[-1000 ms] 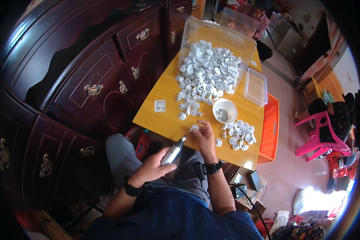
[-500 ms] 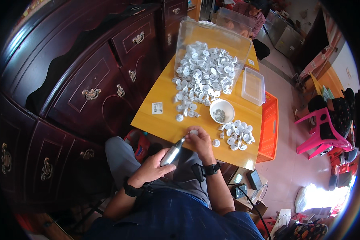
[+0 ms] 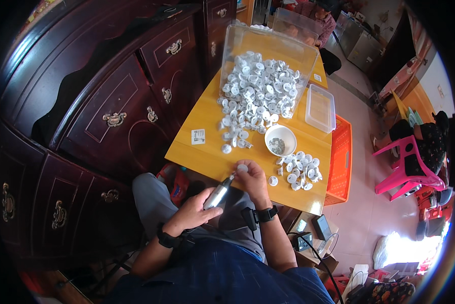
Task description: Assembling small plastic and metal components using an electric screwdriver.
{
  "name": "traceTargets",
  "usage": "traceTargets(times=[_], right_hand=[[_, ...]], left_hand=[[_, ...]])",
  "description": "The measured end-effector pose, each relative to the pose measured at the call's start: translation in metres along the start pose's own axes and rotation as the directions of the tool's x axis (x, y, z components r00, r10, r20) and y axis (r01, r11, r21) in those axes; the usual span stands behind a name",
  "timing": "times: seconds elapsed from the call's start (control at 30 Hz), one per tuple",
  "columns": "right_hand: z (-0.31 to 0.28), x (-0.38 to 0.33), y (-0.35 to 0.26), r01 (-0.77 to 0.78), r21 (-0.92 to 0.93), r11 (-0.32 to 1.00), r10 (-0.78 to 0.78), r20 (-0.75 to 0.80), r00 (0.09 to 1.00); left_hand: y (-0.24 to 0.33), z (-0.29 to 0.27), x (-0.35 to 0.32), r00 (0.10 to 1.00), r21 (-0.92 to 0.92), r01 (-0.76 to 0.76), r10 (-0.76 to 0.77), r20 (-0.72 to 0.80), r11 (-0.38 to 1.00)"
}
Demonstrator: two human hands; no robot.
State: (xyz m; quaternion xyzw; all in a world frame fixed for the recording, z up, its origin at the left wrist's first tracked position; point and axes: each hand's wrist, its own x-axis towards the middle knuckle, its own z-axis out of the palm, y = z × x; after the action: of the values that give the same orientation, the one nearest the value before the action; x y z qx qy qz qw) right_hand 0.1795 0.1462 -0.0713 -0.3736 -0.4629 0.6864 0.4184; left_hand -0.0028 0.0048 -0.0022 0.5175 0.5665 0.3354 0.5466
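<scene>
Table (image 3: 197, 157): clear bin (image 3: 273, 43), loose parts (image 3: 237, 124) beyond right hand's (image 3: 253, 181) grip; bowl (image 3: 290, 143) ahead-right; small batch (image 3: 301, 169) right; tray (image 3: 320, 109) farther; label (image 3: 198, 137) left.

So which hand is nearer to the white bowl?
Right. The right hand, holding a white piece, is short of the bowl, slightly left; the left hand, around a silver tool, farther back and left.

Navy shirt (image 3: 212, 273), black wristbands (image 3: 267, 214)
</scene>
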Motion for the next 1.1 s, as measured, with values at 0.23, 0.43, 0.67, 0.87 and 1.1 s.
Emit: traceTargets(times=[0.23, 0.43, 0.67, 0.87, 1.1], right_hand=[[0.0017, -0.0005, -0.0008, 0.009, -0.023, 1.000, -0.009, -0.002, 1.000], [0.0026, -0.0017, -0.0007, 0.027, -0.079, 0.997, -0.028, -0.003, 1.000], [0.0039, -0.0033, 0.0010, 0.066, -0.110, 0.992, -0.067, -0.006, 0.998], [0.0044, -0.0019, 0.0035, 0.092, -0.163, 0.982, -0.094, -0.009, 0.996], [0.0041, -0.0012, 0.0039, 0.095, -0.123, 0.988, -0.096, -0.003, 0.995]], left_hand=[[-0.0012, 0.0003, 0.0007, 1.000, -0.023, -0.006, 0.006, 0.016, 1.000], [-0.0001, -0.0004, 0.0006, 1.000, 0.011, 0.026, -0.026, -0.009, 1.000], [-0.0053, 0.0000, 0.0009, 1.000, -0.022, 0.024, -0.024, -0.004, 0.999], [-0.0068, -0.0011, 0.0030, 0.998, -0.135, 0.057, -0.054, 0.027, 0.989], [-0.0010, -0.0007, 0.0055, 0.995, -0.167, 0.079, -0.069, 0.065, 0.983]])
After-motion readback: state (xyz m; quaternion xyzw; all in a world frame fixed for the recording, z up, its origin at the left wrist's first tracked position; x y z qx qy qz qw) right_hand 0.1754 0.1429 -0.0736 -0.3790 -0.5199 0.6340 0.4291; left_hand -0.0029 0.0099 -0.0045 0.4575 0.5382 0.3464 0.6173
